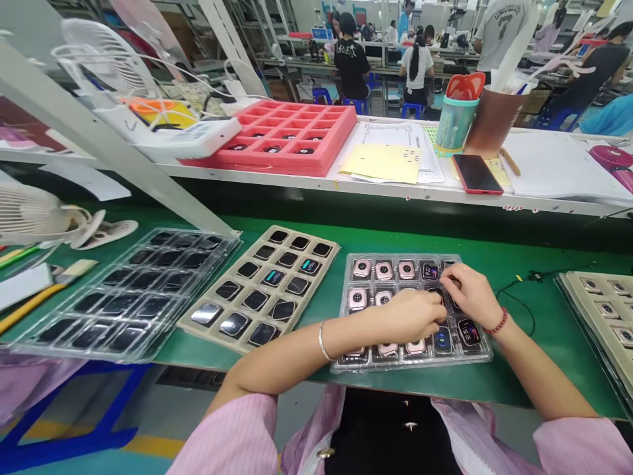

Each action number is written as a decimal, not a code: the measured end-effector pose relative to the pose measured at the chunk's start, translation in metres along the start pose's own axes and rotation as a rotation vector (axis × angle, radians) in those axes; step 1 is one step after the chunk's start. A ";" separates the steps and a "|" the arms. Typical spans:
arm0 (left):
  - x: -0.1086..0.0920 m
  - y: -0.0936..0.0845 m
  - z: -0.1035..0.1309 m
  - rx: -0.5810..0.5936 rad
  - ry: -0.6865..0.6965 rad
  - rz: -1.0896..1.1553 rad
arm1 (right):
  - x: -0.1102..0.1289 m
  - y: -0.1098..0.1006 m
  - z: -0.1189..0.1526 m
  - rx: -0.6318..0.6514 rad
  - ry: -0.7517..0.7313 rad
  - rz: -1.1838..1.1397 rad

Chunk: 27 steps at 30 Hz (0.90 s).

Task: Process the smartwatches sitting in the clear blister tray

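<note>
A broad, green-topped bench (405, 243) carries a clear plastic rectangular tray (413, 363), long axis running left to right, beneath the right hand (467, 290) and the left hand (419, 312); the right is nearer its far right corner, the left nearer a square, dark-faced watch (442, 340) just below it; both grips look narrow and curled; whether they hold anything, I cannot tell.

Square watches (407, 270) in clear tray (411, 364)
</note>
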<state>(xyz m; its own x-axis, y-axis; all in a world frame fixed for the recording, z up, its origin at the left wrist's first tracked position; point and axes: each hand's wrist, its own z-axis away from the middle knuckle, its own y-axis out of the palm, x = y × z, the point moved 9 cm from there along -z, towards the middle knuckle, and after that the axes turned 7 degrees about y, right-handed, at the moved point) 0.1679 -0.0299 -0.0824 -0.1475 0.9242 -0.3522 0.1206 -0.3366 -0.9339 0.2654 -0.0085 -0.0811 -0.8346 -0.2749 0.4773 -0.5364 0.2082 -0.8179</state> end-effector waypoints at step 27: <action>0.122 -0.028 0.025 -0.399 -0.374 0.170 | -0.030 0.043 -0.066 0.121 0.138 0.066</action>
<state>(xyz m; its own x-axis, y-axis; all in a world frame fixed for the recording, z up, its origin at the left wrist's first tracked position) 0.1223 0.0874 -0.1008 -0.4225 0.7116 -0.5614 0.5233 -0.3142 -0.7921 0.2591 0.0700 -0.1091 -0.8813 -0.1314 0.4539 -0.4677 0.1052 -0.8776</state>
